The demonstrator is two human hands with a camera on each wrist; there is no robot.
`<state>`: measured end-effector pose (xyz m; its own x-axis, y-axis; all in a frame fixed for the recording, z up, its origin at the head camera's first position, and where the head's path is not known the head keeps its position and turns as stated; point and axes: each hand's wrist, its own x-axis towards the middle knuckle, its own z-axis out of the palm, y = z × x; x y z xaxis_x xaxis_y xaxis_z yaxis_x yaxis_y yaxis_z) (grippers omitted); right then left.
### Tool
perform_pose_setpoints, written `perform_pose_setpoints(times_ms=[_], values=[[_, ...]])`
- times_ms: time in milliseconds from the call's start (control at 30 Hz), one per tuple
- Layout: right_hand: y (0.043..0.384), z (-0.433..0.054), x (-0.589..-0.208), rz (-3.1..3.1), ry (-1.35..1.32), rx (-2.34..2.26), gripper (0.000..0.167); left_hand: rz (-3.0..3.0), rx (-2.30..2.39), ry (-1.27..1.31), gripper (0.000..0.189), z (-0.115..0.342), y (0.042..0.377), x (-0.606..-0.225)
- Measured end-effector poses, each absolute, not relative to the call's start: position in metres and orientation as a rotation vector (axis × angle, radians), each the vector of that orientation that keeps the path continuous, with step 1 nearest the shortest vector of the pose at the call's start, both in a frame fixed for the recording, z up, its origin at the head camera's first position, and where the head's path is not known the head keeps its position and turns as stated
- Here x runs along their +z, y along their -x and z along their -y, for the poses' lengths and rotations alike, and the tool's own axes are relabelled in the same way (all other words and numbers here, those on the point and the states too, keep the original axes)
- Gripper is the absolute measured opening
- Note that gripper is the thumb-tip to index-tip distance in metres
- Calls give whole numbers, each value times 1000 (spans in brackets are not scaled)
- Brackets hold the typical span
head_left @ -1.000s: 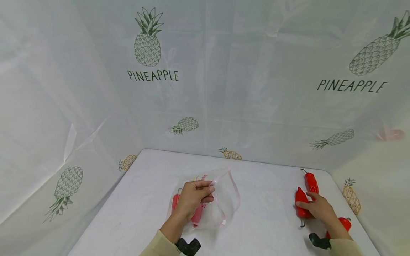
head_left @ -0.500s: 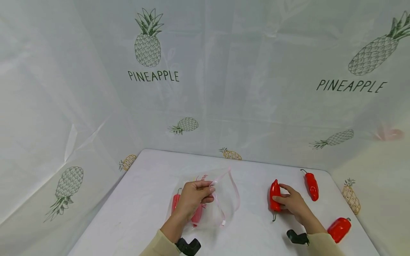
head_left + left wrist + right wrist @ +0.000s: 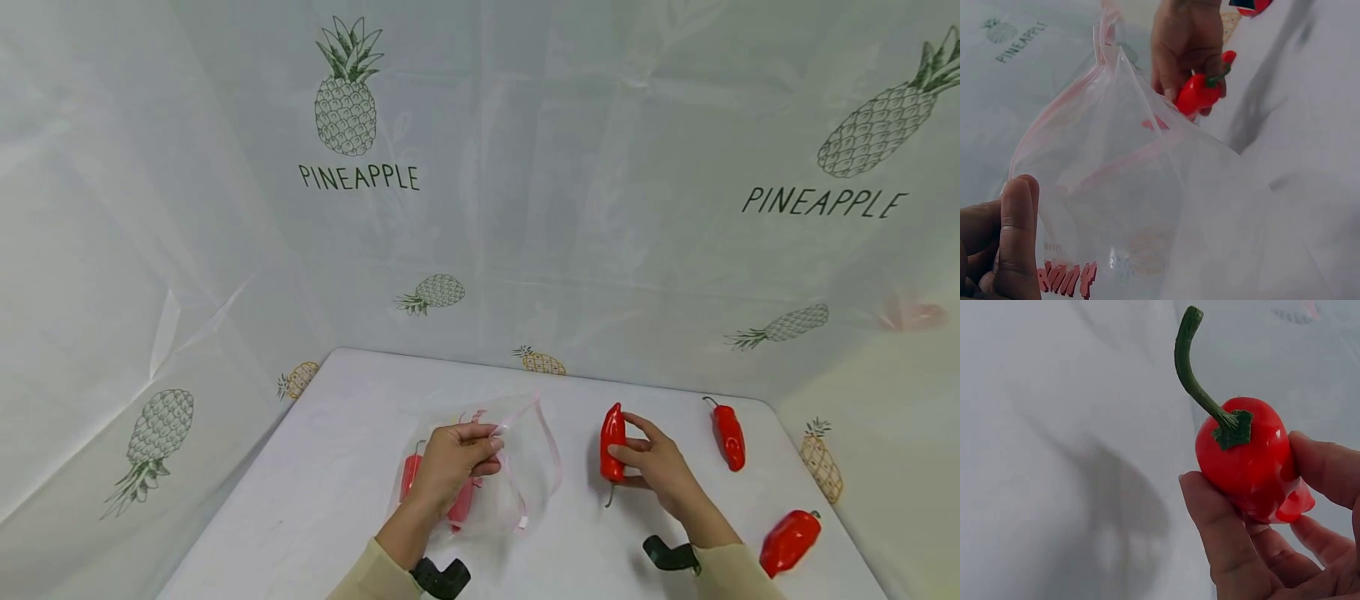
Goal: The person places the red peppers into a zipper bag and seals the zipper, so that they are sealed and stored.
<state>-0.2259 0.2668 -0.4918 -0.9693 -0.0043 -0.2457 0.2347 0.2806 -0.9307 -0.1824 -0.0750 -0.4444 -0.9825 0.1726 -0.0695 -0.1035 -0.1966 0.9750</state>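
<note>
My left hand (image 3: 457, 462) pinches the rim of a clear plastic zip bag (image 3: 517, 492) with a pink edge, and its mouth gapes toward the right. Red peppers (image 3: 410, 473) show through the bag's side, partly covered by the hand. In my right hand (image 3: 660, 467) is a red pepper (image 3: 612, 442), gripped between thumb and fingers with its green stem toward me. The right wrist view shows this pepper (image 3: 1247, 450) raised over its shadow on the table. From the left wrist view, the pepper (image 3: 1199, 94) appears just beyond the bag's pink-edged opening (image 3: 1104, 56).
Two more red peppers lie on the right of the white table (image 3: 570, 550): one pepper (image 3: 729, 437) near the back corner, another pepper (image 3: 791, 542) closer to the front. A pineapple-print curtain (image 3: 555, 208) hangs behind the table and along its sides.
My right hand has lifted a red pepper from beside the others and carried it left toward the bag. My left hand and the bag have stayed in place.
</note>
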Motion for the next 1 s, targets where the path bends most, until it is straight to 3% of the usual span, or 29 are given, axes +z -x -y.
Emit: perform_pose_setpoints(times_ms=[1000], values=[[199,-207,-424,-2404,-7,-1981,82,-1866,2301,-99,36,73,181,-444]])
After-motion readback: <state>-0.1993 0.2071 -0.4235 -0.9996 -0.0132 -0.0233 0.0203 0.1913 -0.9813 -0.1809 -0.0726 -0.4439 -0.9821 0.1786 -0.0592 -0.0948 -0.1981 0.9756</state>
